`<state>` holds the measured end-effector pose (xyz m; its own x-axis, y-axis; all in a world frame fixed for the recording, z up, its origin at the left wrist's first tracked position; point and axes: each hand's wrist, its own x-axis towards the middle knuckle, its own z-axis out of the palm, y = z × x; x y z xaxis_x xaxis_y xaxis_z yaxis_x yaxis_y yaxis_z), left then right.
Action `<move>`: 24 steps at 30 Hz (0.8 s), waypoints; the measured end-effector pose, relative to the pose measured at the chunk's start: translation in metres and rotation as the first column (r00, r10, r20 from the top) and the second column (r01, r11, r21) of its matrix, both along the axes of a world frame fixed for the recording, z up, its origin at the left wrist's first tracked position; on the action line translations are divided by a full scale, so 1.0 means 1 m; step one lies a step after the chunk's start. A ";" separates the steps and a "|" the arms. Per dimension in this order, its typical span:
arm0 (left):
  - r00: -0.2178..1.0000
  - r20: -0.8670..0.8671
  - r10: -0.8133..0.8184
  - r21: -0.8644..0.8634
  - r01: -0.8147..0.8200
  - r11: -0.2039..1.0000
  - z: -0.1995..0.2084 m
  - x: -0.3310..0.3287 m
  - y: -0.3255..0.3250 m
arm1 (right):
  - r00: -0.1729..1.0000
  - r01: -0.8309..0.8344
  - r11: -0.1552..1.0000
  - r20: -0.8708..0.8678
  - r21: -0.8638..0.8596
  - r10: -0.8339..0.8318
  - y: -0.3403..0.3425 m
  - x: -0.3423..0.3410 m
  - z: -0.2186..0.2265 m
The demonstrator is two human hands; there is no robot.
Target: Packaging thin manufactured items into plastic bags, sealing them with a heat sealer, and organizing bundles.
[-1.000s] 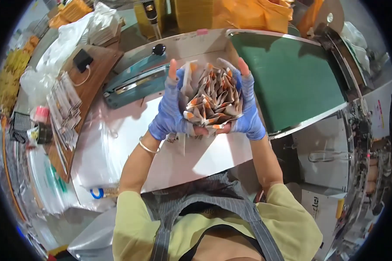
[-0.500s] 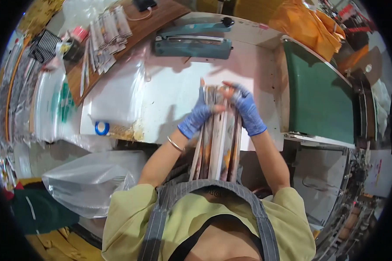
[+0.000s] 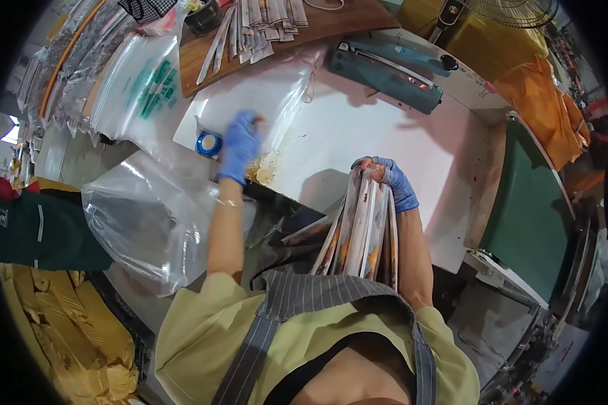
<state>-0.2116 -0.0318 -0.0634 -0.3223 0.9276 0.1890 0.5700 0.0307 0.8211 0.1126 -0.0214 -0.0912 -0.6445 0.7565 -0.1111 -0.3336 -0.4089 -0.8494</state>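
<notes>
While right hand (image 3: 393,181) grip clamps sachet stack (image 3: 361,233), left hand (image 3: 240,144) open on clear bag (image 3: 250,101).

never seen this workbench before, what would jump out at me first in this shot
First the blue-gloved right hand, gripping a thick stack of flat packets held against the person's striped apron at centre. Next the gloved left hand, reaching onto the white table by a clear plastic bag and a blue tape roll. At the table's far edge lies a teal heat sealer; a big clear bag hangs off the near left side.
</notes>
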 end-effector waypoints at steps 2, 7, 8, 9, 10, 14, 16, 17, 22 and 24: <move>0.782 -0.618 -0.080 0.043 0.136 0.990 0.006 -0.052 0.011 | 0.997 -0.045 0.999 0.067 0.018 0.044 0.006 0.000 -0.010; 0.861 -0.418 -0.290 -0.163 0.243 0.956 -0.010 -0.040 0.039 | 0.994 -0.044 0.999 0.101 -0.002 0.044 0.008 -0.011 -0.011; 0.879 -0.352 -0.322 -0.017 0.338 0.941 -0.008 0.002 0.037 | 0.992 -0.022 0.999 0.128 0.027 0.019 0.010 -0.010 -0.014; 0.888 -0.279 -0.365 0.130 0.412 0.902 -0.005 0.046 0.029 | 0.987 -0.003 0.999 0.159 0.050 -0.005 0.008 -0.010 -0.016; 0.883 -0.154 -0.442 0.037 0.453 0.891 0.003 0.078 0.020 | 0.992 0.035 0.998 0.121 0.044 -0.040 0.004 -0.017 -0.008; 0.881 -0.190 -0.432 -0.067 0.428 0.901 -0.003 0.132 0.005 | 0.956 -0.069 0.996 0.288 0.054 0.051 0.017 -0.032 -0.007; 0.886 -0.099 -0.452 -0.094 0.444 0.891 0.004 0.121 0.005 | 0.974 -0.031 0.997 0.228 0.072 0.013 0.015 -0.034 -0.007; 0.889 -0.013 -0.457 -0.128 0.452 0.883 0.004 0.111 0.000 | 0.987 -0.001 0.997 0.158 0.083 -0.012 0.010 -0.036 -0.004; 0.944 0.229 -0.240 -0.059 0.259 0.964 0.001 0.043 -0.010 | 0.965 0.048 0.998 0.254 0.047 -0.058 0.008 -0.023 -0.007; 0.756 0.618 -0.215 0.051 0.234 0.971 -0.002 0.040 -0.027 | 0.965 0.040 0.997 0.256 0.061 -0.055 0.008 -0.025 -0.006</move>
<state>-0.1716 -0.0590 -0.0658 -0.1420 0.9899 -0.0037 -0.0638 -0.0054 0.9980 0.0875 -0.0135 -0.0971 -0.5628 0.7953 -0.2255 -0.1190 -0.3478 -0.9300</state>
